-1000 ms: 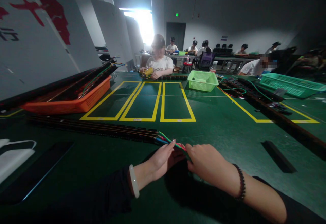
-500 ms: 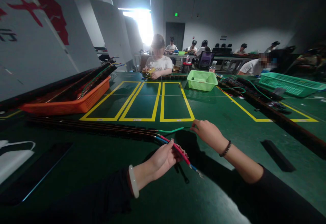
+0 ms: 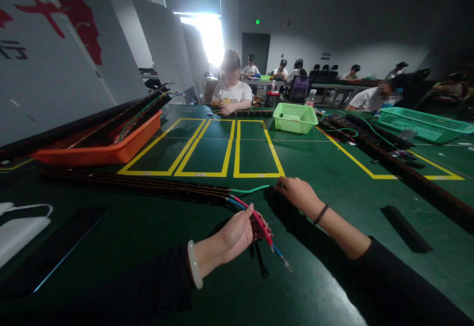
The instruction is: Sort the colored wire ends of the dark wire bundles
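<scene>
My left hand [image 3: 240,234] is closed around a red wire [image 3: 262,226] and a blue wire [image 3: 280,255], whose bare metal end sticks out past the fingers. A black cable end [image 3: 262,266] hangs below that hand. These wires come from the right end of a long dark strip [image 3: 148,185] lying across the table. A green wire [image 3: 250,189] leaves the same end, and my right hand [image 3: 298,195] has its fingertips pinched at its tip. The exact contact there is dim.
An orange basket [image 3: 137,143] holding dark strips stands at left. Beyond are a light-green basket [image 3: 296,123] and a teal basket [image 3: 425,127]. A phone-like dark slab [image 3: 55,247] and a black bar [image 3: 405,228] lie nearby. A co-worker [image 3: 231,94] sits opposite.
My right hand has moved slightly left and down, to the green wire's tip. The red and blue wire ends in my left hand have tilted a little downward.
</scene>
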A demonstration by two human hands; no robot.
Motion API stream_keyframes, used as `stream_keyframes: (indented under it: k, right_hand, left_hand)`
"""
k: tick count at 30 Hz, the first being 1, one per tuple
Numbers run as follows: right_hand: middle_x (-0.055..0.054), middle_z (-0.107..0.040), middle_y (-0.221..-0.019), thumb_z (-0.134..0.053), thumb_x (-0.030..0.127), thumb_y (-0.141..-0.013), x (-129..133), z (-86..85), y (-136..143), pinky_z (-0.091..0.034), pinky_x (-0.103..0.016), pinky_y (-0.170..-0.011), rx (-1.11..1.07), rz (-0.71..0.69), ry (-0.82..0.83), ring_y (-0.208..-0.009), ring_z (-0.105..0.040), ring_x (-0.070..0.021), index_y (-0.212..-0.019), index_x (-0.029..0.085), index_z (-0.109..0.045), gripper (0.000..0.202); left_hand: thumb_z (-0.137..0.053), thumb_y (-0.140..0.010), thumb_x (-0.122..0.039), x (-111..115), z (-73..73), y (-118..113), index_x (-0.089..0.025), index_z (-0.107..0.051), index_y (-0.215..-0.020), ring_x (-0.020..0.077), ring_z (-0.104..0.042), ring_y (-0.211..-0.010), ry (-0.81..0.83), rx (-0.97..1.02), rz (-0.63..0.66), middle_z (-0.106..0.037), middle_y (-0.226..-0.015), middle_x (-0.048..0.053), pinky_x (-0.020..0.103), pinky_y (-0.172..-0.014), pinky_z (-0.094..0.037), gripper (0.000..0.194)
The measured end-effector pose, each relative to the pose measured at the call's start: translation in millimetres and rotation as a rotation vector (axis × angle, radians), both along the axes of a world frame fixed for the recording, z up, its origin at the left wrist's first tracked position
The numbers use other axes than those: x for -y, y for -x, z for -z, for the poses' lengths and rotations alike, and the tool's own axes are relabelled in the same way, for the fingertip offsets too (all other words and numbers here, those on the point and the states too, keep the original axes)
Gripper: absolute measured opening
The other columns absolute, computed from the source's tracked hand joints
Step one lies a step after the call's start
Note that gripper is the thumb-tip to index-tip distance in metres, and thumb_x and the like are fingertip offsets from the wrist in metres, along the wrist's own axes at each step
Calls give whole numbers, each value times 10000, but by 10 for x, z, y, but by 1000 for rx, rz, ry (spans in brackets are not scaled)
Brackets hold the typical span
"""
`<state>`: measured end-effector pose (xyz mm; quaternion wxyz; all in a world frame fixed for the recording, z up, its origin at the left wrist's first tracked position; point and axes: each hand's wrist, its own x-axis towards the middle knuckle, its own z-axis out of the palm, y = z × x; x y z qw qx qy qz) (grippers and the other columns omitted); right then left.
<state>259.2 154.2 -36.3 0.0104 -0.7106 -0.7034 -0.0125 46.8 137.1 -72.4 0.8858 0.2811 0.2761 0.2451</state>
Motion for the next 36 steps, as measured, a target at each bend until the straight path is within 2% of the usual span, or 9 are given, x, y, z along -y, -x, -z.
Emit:
stream_keyframes:
  k: [4, 7, 10, 12, 16, 20, 24, 30, 36]
  right_hand:
    - [-75, -665, -893, -526, 351, -879, 134, -152, 125, -425, -254, -639, 57, -46, -76, -805, -632, -192, -942, 161, -597, 212]
    - [-70, -660, -830, -504, 425, -880, 297, -303, 292, -425, -258, -603, 54, -104, -105, -741, -630, -192, -858, 156, -598, 286]
    - [-53, -637, -650, -406, 566, -878, 504, -416, 478, -400, -253, -508, 28, -194, 55, -600, -618, -191, -714, 172, -617, 476]
    - [-51, -629, -607, -414, 608, -852, 629, -449, 591, -397, -253, -487, 25, -261, 146, -568, -619, -197, -682, 180, -638, 512]
    - [-70, -664, -677, -506, 477, -847, 759, -449, 731, -439, -263, -526, 75, -294, 188, -613, -649, -213, -788, 176, -681, 353]
    - [-86, -681, -715, -497, 350, -876, 732, -439, 697, -468, -284, -557, 107, -259, 205, -651, -663, -228, -806, 171, -689, 272]
    - [-99, -681, -719, -451, 273, -906, 620, -400, 537, -471, -283, -573, 119, -197, 158, -659, -663, -221, -787, 156, -680, 284]
    - [-80, -685, -771, -446, 303, -918, 397, -289, 327, -456, -279, -605, 83, -122, 77, -718, -659, -215, -846, 168, -669, 270]
    - [-69, -681, -819, -466, 360, -913, 191, -177, 148, -418, -251, -613, 1, -98, 56, -769, -643, -191, -911, 177, -654, 262]
  left_hand:
    - [-429, -899, -426, -9, 92, -7, -133, -533, -868, 167, -577, -850, -19, 39, 17, -598, -876, 78, 346, -852, -427, 312]
    - [-430, -899, -421, 0, 81, -21, -127, -546, -858, 166, -577, -811, 4, 49, 4, -598, -834, 75, 344, -835, -423, 319]
    - [-422, -907, -383, 18, 7, -38, -132, -545, -781, 142, -557, -696, 52, 43, -30, -573, -705, 41, 307, -775, -422, 306]
    - [-435, -901, -384, 28, -37, -42, -138, -541, -738, 132, -541, -646, 89, 8, -24, -559, -662, 27, 283, -731, -416, 314]
    - [-469, -885, -383, 35, -44, -46, -136, -562, -757, 159, -571, -718, 101, -36, -24, -598, -725, 51, 280, -727, -414, 293]
    - [-459, -897, -320, 44, -36, -62, -131, -565, -797, 158, -581, -737, 59, -18, -105, -610, -761, 57, 318, -789, -435, 239]
    - [-412, -918, -310, 58, -94, -65, -123, -567, -898, 174, -599, -820, 39, 22, -83, -630, -874, 93, 356, -863, -431, 244]
    - [-379, -926, -316, 59, -128, -55, -102, -545, -865, 192, -604, -805, 12, -40, -84, -613, -858, 120, 381, -841, -440, 278]
    - [-355, -930, -273, 79, -180, -36, -150, -472, -814, 142, -558, -670, 7, -109, -121, -573, -749, 55, 314, -714, -444, 205]
